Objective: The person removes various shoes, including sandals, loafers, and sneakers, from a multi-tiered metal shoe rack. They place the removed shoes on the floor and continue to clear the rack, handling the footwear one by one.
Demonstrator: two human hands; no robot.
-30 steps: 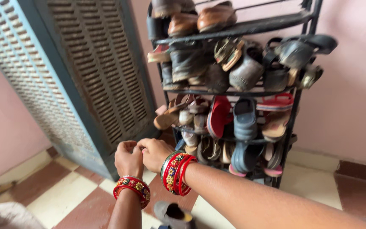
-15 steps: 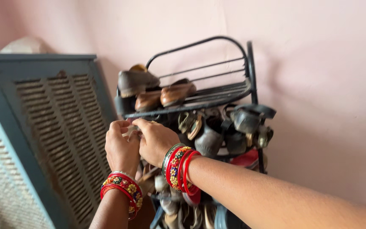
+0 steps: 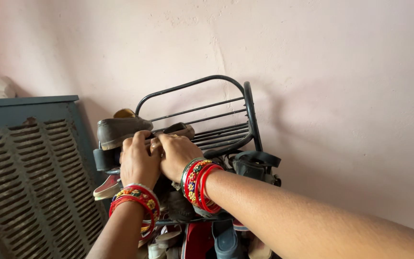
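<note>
- The top shelf of the black metal shoe rack [image 3: 226, 132] is bare to the right of the fingers, its bars open as far as the curved end rail [image 3: 250, 112].
- Above the fingers, the arched back rail [image 3: 188, 86] stands against the pink wall [image 3: 322, 72], with open room between rail and shelf.
- To the left of the fingers, a dark brown shoe [image 3: 120, 129] sits on the shelf, its sole just past the shelf's left edge.
- Further left, the blue-grey slatted cabinet [image 3: 29, 168] stands close beside the rack, leaving only a narrow gap.
- The left hand [image 3: 139, 163] is curled, fingers [image 3: 137, 141] bent over the shelf's front edge and touching the side of the dark brown shoe; a firm grip cannot be told.
- The right hand [image 3: 177, 153] lies just beside the left, fingers bent down over a tan shoe [image 3: 176, 130] on the shelf; only that shoe's far end shows beyond the knuckles.
- The two hands touch at the thumbs.
- Red bangles [image 3: 198, 184] ring the right wrist, and more red bangles [image 3: 135, 204] ring the left.
- Below the fingers, the lower shelves are crowded with sandals [image 3: 252, 165] and slippers [image 3: 202, 240].
</note>
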